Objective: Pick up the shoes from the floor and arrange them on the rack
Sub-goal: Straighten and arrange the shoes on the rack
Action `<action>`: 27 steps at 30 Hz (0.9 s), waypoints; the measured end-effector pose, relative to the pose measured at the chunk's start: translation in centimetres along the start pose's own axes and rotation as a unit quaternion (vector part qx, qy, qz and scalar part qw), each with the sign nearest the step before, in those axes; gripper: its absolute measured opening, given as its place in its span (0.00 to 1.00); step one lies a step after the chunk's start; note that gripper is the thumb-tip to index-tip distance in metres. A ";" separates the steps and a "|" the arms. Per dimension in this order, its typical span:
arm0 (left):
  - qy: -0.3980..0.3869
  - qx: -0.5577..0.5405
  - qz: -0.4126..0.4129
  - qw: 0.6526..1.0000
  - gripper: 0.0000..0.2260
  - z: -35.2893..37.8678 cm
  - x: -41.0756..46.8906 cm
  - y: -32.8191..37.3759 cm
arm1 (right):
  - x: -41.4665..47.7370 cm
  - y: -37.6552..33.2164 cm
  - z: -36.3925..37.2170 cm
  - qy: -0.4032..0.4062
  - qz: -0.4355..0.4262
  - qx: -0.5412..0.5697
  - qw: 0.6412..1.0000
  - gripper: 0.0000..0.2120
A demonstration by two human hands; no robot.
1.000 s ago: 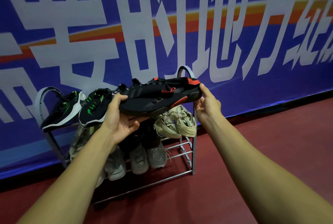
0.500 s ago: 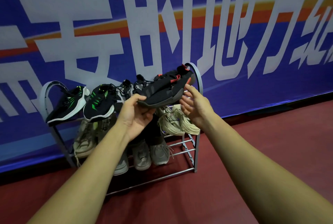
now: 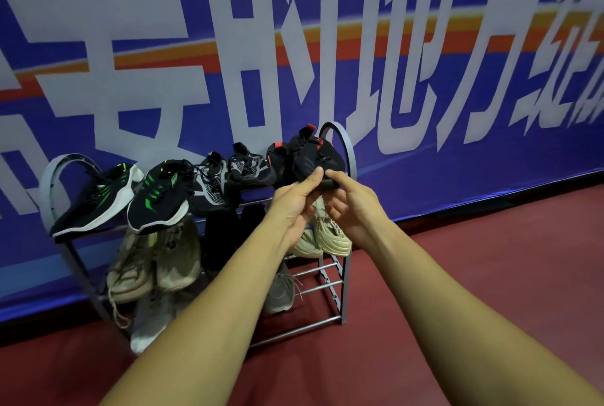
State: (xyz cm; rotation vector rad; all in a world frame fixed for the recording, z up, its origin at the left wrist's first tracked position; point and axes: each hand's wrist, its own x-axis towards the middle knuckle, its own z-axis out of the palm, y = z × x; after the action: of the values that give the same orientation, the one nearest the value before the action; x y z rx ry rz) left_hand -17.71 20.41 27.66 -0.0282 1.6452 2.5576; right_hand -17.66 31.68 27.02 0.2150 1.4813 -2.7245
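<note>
A black shoe with red trim (image 3: 316,160) rests at the right end of the top shelf of the grey metal shoe rack (image 3: 345,229), toe towards me, beside its mate (image 3: 277,157). My left hand (image 3: 295,206) pinches the shoe's toe with thumb on top. My right hand (image 3: 354,203) touches the toe from the right with thumb and fingers around its edge. Further left, the same shelf holds a grey-black pair (image 3: 228,176) and a black pair with green stripes (image 3: 130,196).
Beige sneakers (image 3: 330,235) and tan sneakers (image 3: 157,258) fill the middle shelf, grey ones (image 3: 281,291) the bottom. A blue banner with large white characters (image 3: 294,62) stands right behind the rack. Red floor (image 3: 457,275) spreads to the right and in front.
The black and red shoe went from held sideways in the air to standing on the right end of the top shelf. Both hands moved forward and came together at its toe.
</note>
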 end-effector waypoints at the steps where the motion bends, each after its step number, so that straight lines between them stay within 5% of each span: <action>1: 0.004 0.016 -0.001 1.000 0.07 0.3 0.1 -0.1 | 0.3 -0.3 -0.2 0.008 -0.003 0.013 1.000 0.10; 8: 0.046 0.056 -0.035 0.997 0.17 -1.4 0.8 -0.4 | 2.3 -1.1 -1.4 0.011 -0.023 0.059 0.998 0.04; 14: 0.172 -0.024 -0.040 0.984 0.26 -7.2 0.7 0.6 | 4.0 -0.1 -1.8 0.028 0.001 0.083 0.996 0.02; 27: 0.166 -0.089 -0.043 0.981 0.21 -7.6 2.8 1.5 | 5.2 1.4 -1.2 0.085 0.008 0.100 0.991 0.10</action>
State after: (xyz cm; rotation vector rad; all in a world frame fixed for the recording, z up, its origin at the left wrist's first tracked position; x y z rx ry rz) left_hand -20.98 13.11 25.68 -0.5559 1.4615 2.7370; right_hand -22.58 32.12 24.51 0.4721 1.2301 -2.9053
